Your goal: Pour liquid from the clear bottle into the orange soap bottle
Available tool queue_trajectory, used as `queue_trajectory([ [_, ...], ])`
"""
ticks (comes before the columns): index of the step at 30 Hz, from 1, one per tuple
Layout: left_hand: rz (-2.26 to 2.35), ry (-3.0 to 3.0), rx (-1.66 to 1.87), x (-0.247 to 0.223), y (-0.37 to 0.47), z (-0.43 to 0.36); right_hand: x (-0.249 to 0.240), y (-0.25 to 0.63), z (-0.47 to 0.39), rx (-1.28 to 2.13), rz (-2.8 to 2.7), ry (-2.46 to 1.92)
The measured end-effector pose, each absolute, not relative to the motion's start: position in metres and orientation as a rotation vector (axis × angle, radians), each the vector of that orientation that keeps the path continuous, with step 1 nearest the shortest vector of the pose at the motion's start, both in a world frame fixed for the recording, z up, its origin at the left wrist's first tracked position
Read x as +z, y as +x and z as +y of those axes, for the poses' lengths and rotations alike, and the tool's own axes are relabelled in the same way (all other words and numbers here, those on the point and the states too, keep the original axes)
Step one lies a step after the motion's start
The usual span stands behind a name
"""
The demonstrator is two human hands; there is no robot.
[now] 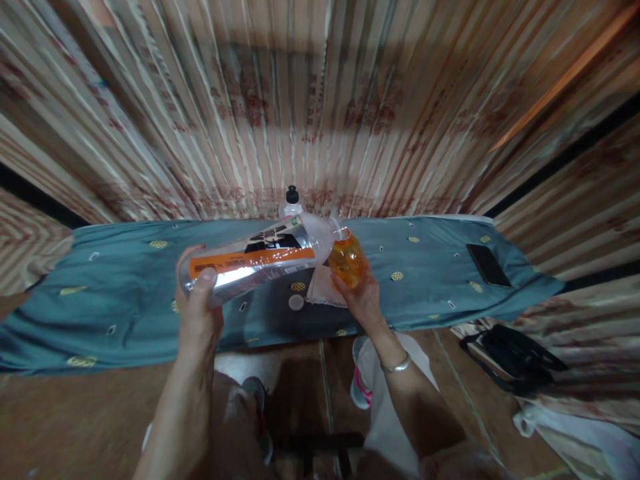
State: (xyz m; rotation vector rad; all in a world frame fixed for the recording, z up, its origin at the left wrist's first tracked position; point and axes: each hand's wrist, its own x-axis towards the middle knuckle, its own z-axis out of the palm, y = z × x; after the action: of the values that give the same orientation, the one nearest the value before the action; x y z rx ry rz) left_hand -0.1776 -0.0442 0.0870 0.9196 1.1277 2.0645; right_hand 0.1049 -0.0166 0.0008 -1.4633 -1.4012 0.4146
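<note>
A large clear bottle (260, 257) with an orange, silver and black label is tilted nearly sideways, its neck pointing right. My left hand (200, 293) grips it near its base, thumb on top. My right hand (363, 293) is wrapped round a small orange translucent container (347, 259), whose top meets the bottle's mouth. Whether liquid is flowing between them cannot be made out. A white round cap (296, 303) lies on the cloth below the bottle, beside a folded pale cloth (325, 290) partly hidden by my right hand.
Behind the large bottle stands a clear bottle with a black top (292, 195). A black phone (488, 265) lies at the right of the green tablecloth (125, 287). Patterned curtains (310, 100) rise behind. On the floor at right is a black bag (517, 353).
</note>
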Motion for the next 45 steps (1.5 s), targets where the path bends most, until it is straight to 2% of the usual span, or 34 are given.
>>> queue_trajectory([
  [12,1.168,0.956,2.035,0.077,-0.182,-0.043,-0.006,0.108,-0.016,0.324,-1.403,-1.494],
  [28,1.100,0.955,2.072,0.079,-0.179,-0.042,0.002,0.110,-0.016,0.468,-1.397,-1.533],
  [45,1.087,0.888,2.066,0.090,-0.173,-0.045,0.006,0.110,-0.017,0.407,-1.434,-1.496],
])
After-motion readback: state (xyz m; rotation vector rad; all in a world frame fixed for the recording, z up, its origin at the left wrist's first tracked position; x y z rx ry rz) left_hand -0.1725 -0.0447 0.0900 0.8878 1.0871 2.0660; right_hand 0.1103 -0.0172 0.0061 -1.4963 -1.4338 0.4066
